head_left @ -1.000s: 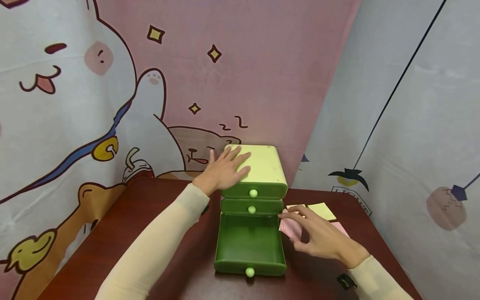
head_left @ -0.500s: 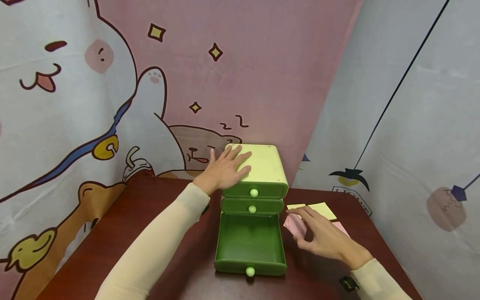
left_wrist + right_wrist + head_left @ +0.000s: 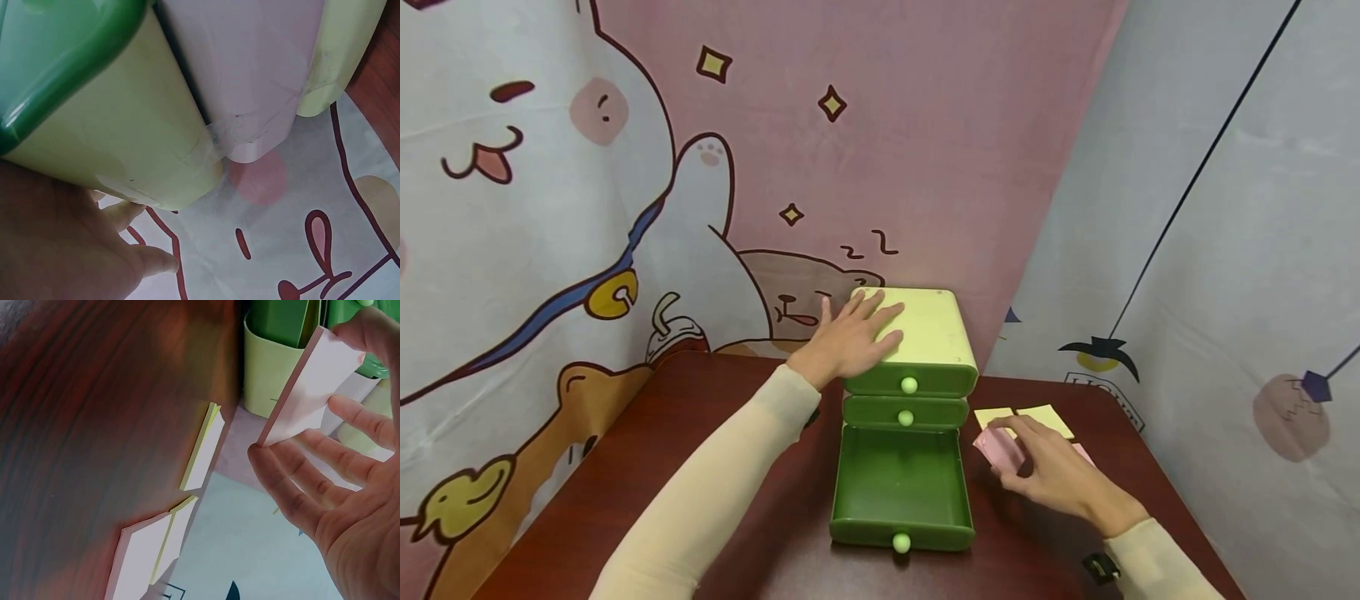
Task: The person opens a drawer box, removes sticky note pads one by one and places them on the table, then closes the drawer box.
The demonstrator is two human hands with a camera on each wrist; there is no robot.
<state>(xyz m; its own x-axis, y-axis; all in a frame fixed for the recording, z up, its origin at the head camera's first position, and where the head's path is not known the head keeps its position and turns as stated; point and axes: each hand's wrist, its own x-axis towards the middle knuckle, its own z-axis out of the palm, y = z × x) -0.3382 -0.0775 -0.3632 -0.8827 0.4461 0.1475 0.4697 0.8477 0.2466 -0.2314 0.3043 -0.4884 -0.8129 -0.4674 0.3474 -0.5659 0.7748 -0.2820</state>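
Observation:
My left hand (image 3: 847,342) lies with spread fingers on the pale yellow top of a small green-fronted drawer unit (image 3: 928,333). Its fingers also show at the unit's edge in the left wrist view. The bottom drawer (image 3: 901,475) is pulled out, its green floor bare. Just right of that drawer, my right hand (image 3: 1060,471) holds a pink sticky note pad (image 3: 1002,451) between thumb and fingers, above the table. The right wrist view shows the tilted pad (image 3: 309,390) edge-on at its left side, with fingertips along its edges.
Behind the right hand, two yellow sticky note pads lie on the dark red table (image 3: 737,467), the larger-looking yellow pad (image 3: 1047,419) to the right. Another pink pad (image 3: 140,556) lies beside them, partly hidden in the head view. A cartoon-printed cloth (image 3: 955,150) hangs behind the table.
My right hand has moved a little to the right, away from the bottom drawer, with the pink sticky note pad. The left hand has stayed on the drawer unit.

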